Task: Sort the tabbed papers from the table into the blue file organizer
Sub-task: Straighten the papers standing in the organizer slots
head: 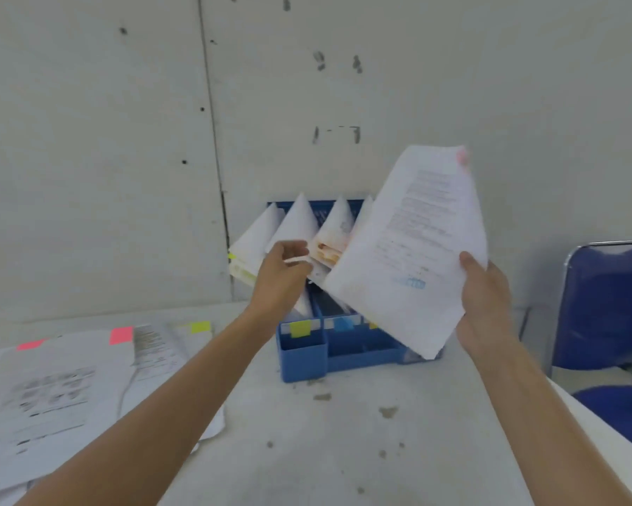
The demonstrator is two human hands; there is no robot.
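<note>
My right hand (484, 297) grips a printed sheet with a pink tab (409, 250) by its right edge, lifted and tilted in front of the blue file organizer (303, 354). The organizer stands at the table's far edge against the wall, with yellow and blue labels on its slots. Several folded papers (294, 222) lean in its compartments. My left hand (283, 273) reaches into those filed papers, fingers curled around the edge of one bundle. More tabbed papers (55, 388) with pink and yellow tabs lie spread on the table at the left.
A white, stained table (343, 432) carries everything. A blue padded chair (606, 304) stands to the right of the table. A grey wall rises directly behind the organizer.
</note>
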